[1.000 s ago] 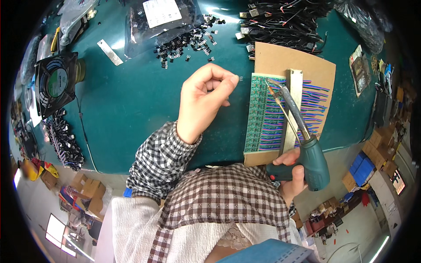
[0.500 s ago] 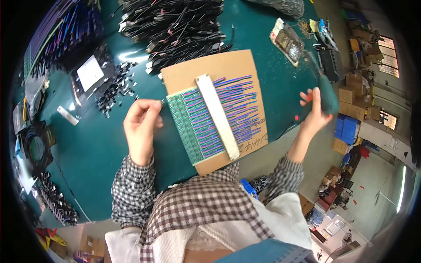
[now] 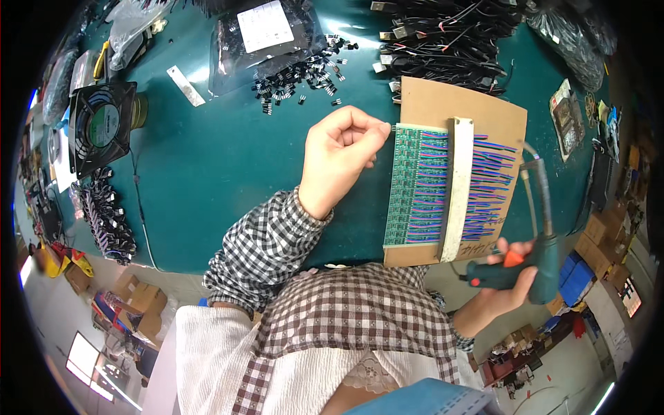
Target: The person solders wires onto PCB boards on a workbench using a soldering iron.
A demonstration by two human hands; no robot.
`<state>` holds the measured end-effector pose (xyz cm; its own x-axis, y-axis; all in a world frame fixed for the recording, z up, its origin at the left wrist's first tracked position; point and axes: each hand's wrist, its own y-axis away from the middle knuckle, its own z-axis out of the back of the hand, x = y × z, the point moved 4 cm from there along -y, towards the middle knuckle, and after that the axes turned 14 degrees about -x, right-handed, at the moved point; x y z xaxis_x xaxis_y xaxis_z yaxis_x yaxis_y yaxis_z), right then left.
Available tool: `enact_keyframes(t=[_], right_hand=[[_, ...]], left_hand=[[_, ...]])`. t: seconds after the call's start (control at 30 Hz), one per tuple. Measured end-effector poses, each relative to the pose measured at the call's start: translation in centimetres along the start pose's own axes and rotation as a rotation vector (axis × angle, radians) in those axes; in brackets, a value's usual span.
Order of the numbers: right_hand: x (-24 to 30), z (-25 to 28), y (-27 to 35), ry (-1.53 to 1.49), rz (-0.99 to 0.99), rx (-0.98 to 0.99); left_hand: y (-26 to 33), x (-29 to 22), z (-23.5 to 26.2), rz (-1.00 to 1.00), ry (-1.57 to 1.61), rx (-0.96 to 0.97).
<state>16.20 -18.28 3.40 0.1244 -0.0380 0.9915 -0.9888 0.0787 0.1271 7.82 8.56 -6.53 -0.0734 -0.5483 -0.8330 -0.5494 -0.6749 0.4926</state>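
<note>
My left hand (image 3: 339, 162) is closed in a pinch at the upper left corner of a green circuit board panel (image 3: 401, 187). Something tiny shows at its fingertips, too small to make out. The panel lies on a piece of cardboard (image 3: 436, 100), with rows of blue, red and black wires (image 3: 494, 166) running to the right. Across these wires lies a long whitish bar (image 3: 456, 190). My right hand (image 3: 508, 294) grips a dark green soldering gun (image 3: 546, 270) with a red trigger. Its metal tip points up beside the cardboard's right edge.
Small black components (image 3: 297, 79) lie scattered by a plastic bag (image 3: 232, 52) at the back. Bundled black cables (image 3: 443, 48) are behind the cardboard. On the left stand a fan (image 3: 100, 128) and more bundled cables (image 3: 107, 214). A grimy tray (image 3: 567, 121) sits at the right.
The view has turned, so the board appears further right and straighter. The soldering gun has come nearer the wire ends. My left hand keeps its pinch, now against the panel's corner.
</note>
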Motion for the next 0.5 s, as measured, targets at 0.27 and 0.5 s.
enact_keyframes(t=[0.27, 0.5], right_hand=[[-1.6, -3.0, 3.7, 0.058, -0.046, 0.166], [-1.8, -4.7, 4.4, 0.15, -0.121, 0.186]], left_hand=[[0.0, 0.3, -0.4, -0.045, -0.032, -0.017], [0.0, 0.4, -0.7, -0.076, -0.102, -0.033]])
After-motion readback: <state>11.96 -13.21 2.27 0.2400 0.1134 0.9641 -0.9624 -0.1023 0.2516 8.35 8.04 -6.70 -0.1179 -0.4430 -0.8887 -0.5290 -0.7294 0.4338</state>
